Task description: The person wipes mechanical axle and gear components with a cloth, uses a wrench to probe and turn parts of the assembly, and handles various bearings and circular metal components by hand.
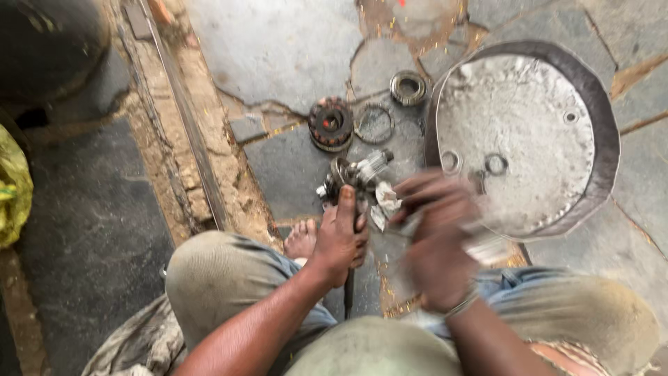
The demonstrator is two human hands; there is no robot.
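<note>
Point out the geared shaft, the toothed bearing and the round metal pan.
geared shaft [356, 174], head view, upper gear end
toothed bearing [331, 124], head view, top face
round metal pan [604, 104], head view, right rim

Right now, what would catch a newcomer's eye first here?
Probably the big round metal pan on the stone floor at right. At centre, the left hand grips a metal shaft assembly upright, while the blurred right hand works beside it. Beyond lie a bearing and rings.

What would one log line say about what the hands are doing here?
left hand: grips geared shaft upright | right hand: blurred, beside shaft with pale rag | nearby: bearing, ring, round metal pan
</note>
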